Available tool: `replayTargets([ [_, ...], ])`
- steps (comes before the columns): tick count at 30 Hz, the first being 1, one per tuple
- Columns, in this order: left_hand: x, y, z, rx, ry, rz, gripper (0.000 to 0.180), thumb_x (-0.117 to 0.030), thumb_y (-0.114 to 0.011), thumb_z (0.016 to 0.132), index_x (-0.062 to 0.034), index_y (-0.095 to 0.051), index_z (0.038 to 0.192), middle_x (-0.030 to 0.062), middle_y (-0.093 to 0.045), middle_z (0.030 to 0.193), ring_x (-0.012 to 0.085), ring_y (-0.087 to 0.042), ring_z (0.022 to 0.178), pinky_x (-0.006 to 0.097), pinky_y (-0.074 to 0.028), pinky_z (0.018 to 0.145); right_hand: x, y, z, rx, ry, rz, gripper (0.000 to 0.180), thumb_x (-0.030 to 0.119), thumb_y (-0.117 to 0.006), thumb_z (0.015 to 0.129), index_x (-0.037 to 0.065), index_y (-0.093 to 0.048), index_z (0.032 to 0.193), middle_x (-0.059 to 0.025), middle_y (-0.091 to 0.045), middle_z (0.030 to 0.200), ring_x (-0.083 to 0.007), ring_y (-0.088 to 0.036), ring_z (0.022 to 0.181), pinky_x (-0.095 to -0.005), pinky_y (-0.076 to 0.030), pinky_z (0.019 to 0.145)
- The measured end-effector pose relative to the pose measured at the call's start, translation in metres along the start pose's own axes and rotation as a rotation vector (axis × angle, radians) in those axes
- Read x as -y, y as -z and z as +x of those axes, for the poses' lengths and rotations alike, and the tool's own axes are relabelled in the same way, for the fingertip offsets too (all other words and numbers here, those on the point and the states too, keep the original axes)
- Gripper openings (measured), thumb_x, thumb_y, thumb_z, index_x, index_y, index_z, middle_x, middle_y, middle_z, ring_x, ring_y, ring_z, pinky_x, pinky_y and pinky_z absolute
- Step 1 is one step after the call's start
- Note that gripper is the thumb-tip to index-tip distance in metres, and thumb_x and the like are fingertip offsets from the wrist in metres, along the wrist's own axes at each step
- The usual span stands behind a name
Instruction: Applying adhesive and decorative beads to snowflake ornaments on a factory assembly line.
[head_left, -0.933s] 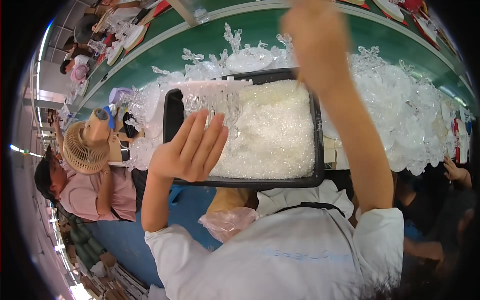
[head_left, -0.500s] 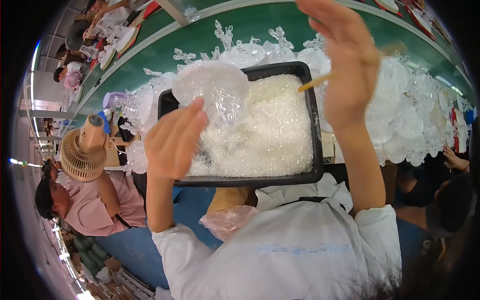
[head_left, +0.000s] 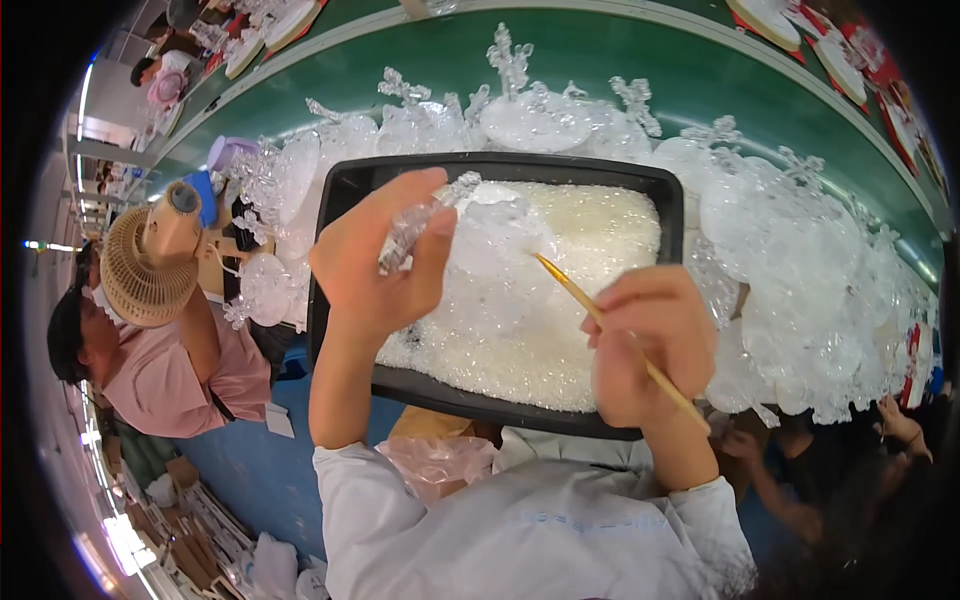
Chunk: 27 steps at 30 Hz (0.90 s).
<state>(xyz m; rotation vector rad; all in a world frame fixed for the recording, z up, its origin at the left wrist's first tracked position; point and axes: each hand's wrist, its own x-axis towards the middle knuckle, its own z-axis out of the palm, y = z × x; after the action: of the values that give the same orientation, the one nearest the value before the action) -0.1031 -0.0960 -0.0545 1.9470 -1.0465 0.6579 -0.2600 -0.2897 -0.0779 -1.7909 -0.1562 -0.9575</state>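
Observation:
My left hand (head_left: 375, 262) holds a clear plastic ornament piece (head_left: 492, 228) by its stem, up over a black tray (head_left: 340, 210). My right hand (head_left: 645, 345) grips a thin yellow wooden brush (head_left: 600, 318) like a pen, its tip touching the clear piece. The tray is filled with white glittery granules (head_left: 560, 330). Both hands hover above the tray, close together.
Several clear snowflake-like ornaments (head_left: 800, 260) lie heaped on the green bench (head_left: 600, 70) behind and right of the tray. A person in a pink shirt (head_left: 170, 370) sits at the left beside a small beige fan (head_left: 140, 265). Another person's hand (head_left: 900, 425) shows at the right.
My right hand has come down from high above the tray and brought the brush tip onto the clear piece. My left hand has turned the piece and now holds it by its stem.

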Motion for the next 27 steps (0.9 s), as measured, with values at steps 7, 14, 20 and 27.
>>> replayTargets([
  [7,-0.009,-0.004,-0.001,-0.043,-0.290,0.005,0.038,0.008,-0.080,0.070,0.0003,-0.072,0.106,0.0095,-0.069,0.077,0.0213,-0.056,0.052,0.029,-0.045,0.050,-0.002,0.002,0.000,0.191,0.021,0.041,0.015,-0.004,-0.065,0.083,0.003,-0.060,0.096,-0.0200,-0.068,0.091,-0.0209,-0.070,0.063,-0.0291,-0.059,0.056],
  [14,-0.010,0.000,-0.006,0.002,-0.285,-0.095,0.041,0.012,-0.079,0.069,0.0038,-0.068,0.107,0.0138,-0.072,0.084,0.0227,-0.055,0.052,0.030,-0.043,0.048,-0.006,0.007,0.001,0.270,-0.041,0.167,0.022,-0.006,-0.070,0.075,0.003,-0.062,0.093,-0.0216,-0.071,0.090,-0.0246,-0.071,0.061,-0.0312,-0.058,0.054],
  [20,-0.014,0.005,-0.006,0.082,-0.303,-0.066,0.033,0.002,-0.072,0.084,0.0142,-0.062,0.114,0.0245,-0.070,0.081,0.0231,-0.061,0.060,0.033,-0.051,0.056,-0.009,0.001,-0.002,0.309,0.060,0.123,0.022,-0.006,-0.073,0.070,-0.002,-0.067,0.091,-0.0243,-0.071,0.085,-0.0258,-0.070,0.060,-0.0299,-0.056,0.052],
  [27,-0.024,0.015,-0.007,0.192,-0.326,0.083,0.036,0.000,-0.071,0.086,0.0153,-0.060,0.116,0.0253,-0.070,0.081,0.0231,-0.063,0.065,0.033,-0.055,0.064,-0.003,-0.001,-0.005,0.311,-0.005,0.307,0.022,-0.002,-0.080,0.070,-0.005,-0.070,0.090,-0.0227,-0.070,0.088,-0.0301,-0.070,0.063,-0.0323,-0.057,0.054],
])
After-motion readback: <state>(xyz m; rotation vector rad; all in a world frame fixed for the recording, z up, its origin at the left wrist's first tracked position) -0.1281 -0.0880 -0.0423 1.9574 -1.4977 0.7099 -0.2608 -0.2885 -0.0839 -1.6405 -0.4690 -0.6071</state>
